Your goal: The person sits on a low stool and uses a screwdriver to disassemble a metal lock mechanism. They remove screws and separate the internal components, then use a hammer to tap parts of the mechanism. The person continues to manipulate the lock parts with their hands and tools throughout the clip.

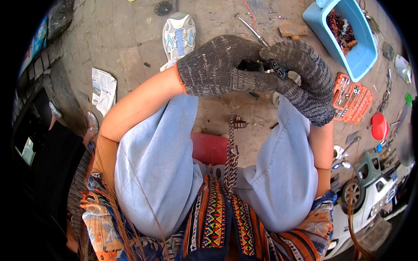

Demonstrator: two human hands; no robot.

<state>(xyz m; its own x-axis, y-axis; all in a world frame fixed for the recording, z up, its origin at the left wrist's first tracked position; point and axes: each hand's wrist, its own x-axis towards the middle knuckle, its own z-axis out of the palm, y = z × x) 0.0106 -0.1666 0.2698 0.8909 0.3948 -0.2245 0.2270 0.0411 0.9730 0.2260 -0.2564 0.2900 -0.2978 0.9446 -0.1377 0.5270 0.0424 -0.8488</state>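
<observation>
Both of my hands wear dark grey knit gloves and meet in front of my knees. My left hand [224, 65], with an orange cuff edge, has its thumb and fingers closed around a small black part with metal bits [278, 69]. From the other side my right hand [311, 78] curls its fingers about the same part. The gloves hide much of it, so its exact kind does not show. Just beyond the hands, a thin metal rod-like tool [251, 30] lies on the ground by a red wire [250, 13]. A small brown-and-metal piece [238, 123] lies between my legs.
A hammer [293, 31] lies beside a blue bin [323, 37] of dark reddish scrap. An orange socket set [363, 104] and red bowl [379, 126] are at right. A newspaper [102, 91] lies left; a white car [379, 198] stands lower right. Other people's feet show at left.
</observation>
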